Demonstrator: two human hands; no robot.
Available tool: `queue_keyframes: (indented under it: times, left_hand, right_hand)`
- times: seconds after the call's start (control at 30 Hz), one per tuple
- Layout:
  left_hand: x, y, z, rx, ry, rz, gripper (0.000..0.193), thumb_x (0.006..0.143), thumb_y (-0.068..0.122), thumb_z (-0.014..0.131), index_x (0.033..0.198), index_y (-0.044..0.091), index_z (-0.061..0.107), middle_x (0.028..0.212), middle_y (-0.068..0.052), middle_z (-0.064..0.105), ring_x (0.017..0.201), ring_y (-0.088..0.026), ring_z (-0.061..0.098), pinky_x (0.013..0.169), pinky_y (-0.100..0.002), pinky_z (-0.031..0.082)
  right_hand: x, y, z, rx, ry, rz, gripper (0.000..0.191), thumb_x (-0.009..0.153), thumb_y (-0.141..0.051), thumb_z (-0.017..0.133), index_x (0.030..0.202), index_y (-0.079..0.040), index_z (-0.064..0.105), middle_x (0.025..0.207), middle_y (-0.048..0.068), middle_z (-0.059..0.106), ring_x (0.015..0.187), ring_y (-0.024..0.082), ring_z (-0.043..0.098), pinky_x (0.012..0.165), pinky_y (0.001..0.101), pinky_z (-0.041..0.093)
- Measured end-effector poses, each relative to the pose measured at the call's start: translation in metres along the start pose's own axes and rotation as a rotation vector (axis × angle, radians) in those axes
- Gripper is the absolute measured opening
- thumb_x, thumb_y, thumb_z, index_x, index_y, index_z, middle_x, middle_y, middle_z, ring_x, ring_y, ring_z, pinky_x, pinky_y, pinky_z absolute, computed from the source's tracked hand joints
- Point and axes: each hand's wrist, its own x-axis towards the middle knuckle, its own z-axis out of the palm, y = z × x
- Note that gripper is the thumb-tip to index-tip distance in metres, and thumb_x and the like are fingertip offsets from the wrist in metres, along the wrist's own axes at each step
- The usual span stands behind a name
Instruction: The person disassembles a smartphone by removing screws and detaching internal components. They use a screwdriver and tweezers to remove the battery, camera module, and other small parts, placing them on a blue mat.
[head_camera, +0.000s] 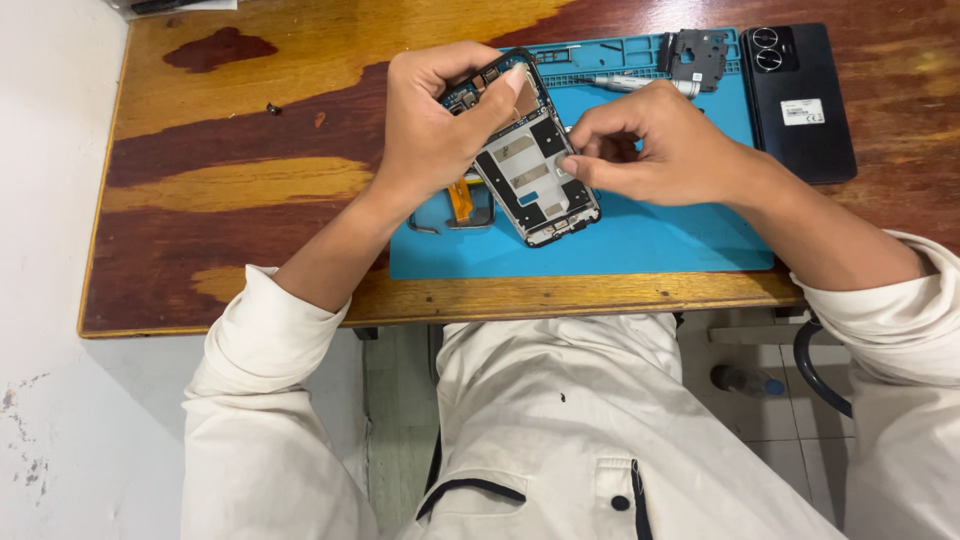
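My left hand (435, 120) wraps the phone frame (528, 160), tilted above the mat (640, 240); my right hand (660, 145) pinches its right edge.

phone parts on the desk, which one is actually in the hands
The opened phone frame, gripped by the left hand and touched by the right hand. The black back cover and small dark bracket lie untouched.

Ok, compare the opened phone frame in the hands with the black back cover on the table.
The opened phone frame is held tilted in the left hand, touched by the right hand; the black back cover lies flat, untouched. The frame shows bare inner parts; the cover is smooth with two camera rings. Both are phone-shaped rectangles.
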Motion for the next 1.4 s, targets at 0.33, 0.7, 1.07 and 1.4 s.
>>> queue_keyframes:
  times: [0.33,0.7,1.07,1.4]
  left_hand:
    - [0.000,-0.008,0.002,-0.022,-0.006,-0.022,0.015,0.102,0.014,0.075,0.095,0.001,0.074,0.084,0.001,0.072,0.074,-0.001,0.061,0.066,-0.020,0.049]
    - [0.003,-0.012,0.005,0.021,0.043,-0.166,0.019,0.096,0.019,0.082,0.088,0.003,0.074,0.076,0.003,0.071,0.068,0.000,0.061,0.060,-0.019,0.047]
    - [0.004,-0.006,0.001,0.067,-0.089,-0.098,0.028,0.089,0.020,0.091,0.098,0.005,0.069,0.086,0.004,0.069,0.077,-0.001,0.061,0.068,-0.019,0.051]
    - [0.003,-0.006,0.002,0.092,-0.099,-0.097,0.028,0.090,0.020,0.091,0.097,0.006,0.068,0.085,0.003,0.069,0.078,-0.001,0.060,0.068,-0.020,0.051]
  right_hand:
    - [0.002,0.002,-0.002,-0.119,0.010,0.034,0.024,0.096,-0.022,0.076,0.081,-0.004,0.074,0.059,0.002,0.063,0.049,0.007,0.054,0.046,0.0247,0.041]
    - [0.004,0.004,-0.004,-0.182,0.033,-0.017,0.026,0.094,-0.024,0.079,0.078,-0.003,0.074,0.061,0.003,0.066,0.049,0.007,0.056,0.047,0.0248,0.041]
    - [0.003,0.003,-0.006,-0.141,0.059,-0.003,0.027,0.104,-0.019,0.065,0.083,-0.003,0.072,0.061,0.001,0.063,0.049,0.007,0.050,0.046,0.0272,0.037]
    - [0.003,0.005,-0.006,-0.170,0.047,0.035,0.031,0.105,-0.021,0.064,0.080,-0.004,0.071,0.060,0.002,0.063,0.047,0.009,0.051,0.044,0.0285,0.037]
